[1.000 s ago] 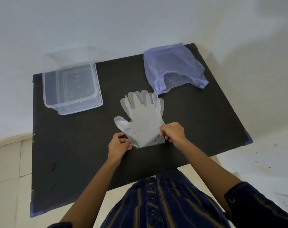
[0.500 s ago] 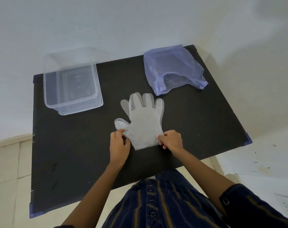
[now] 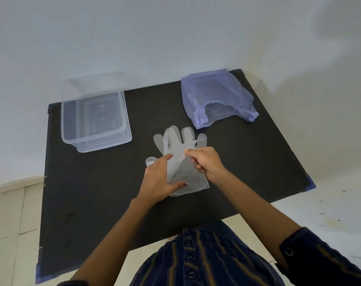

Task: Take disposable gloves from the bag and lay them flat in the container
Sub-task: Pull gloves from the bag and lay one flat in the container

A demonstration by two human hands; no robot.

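Clear disposable gloves (image 3: 178, 141) lie stacked in the middle of the black table (image 3: 92, 203), fingers pointing away from me. My left hand (image 3: 160, 179) rests flat on their left side and cuff, fingers spread, covering the thumb part. My right hand (image 3: 206, 161) pinches the top glove's film near the palm and lifts it into a ridge. The clear plastic container (image 3: 95, 114) stands at the back left, nothing visible inside. The bluish translucent bag (image 3: 214, 96) lies at the back right, its mouth facing me.
The table stands against a white wall. Its near edge is close to my striped shirt (image 3: 206, 261). Pale tiled floor (image 3: 8, 223) shows to the left and right of the table.
My right hand moved from the cuff's right corner up to the palm area and pinched the top layer up. My left hand slid from the cuff edge onto the gloves, now pressing flat.
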